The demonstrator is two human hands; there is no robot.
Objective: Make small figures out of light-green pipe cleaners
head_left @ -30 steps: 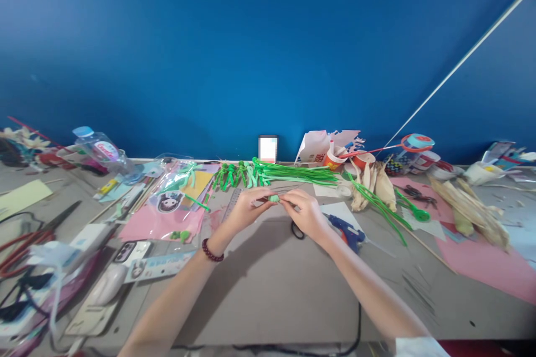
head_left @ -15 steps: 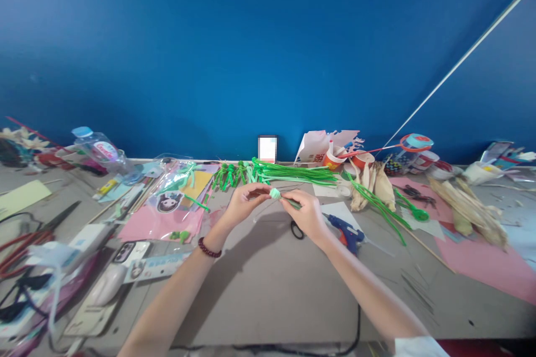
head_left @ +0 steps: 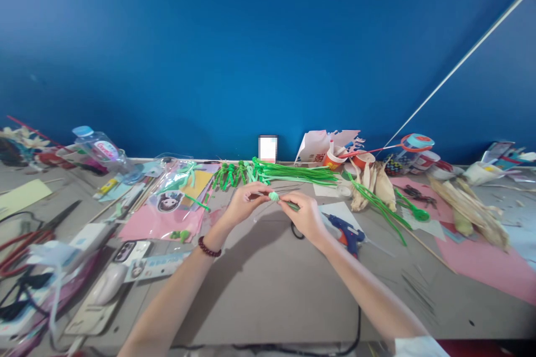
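Observation:
A small mint-green coil of pipe cleaner is held up over the middle of the desk. My left hand has its thumb and fingertips closed on the coil's left side. On the other side, my right hand pinches close against the coil, with a thin dark green piece showing along its fingers. Just behind both hands lies a bundle of green pipe cleaners. To its left stand several twisted green pipe-cleaner shapes.
A blue glue gun lies right of my right hand, with a black loop partly hidden beneath that hand. Pink paper and a clear bag are at left, near a white mouse. Dried husks and paper cups stand at right.
The coil has turned slightly between my fingertips and shifted a touch to the left. Both arms stay almost where they were.

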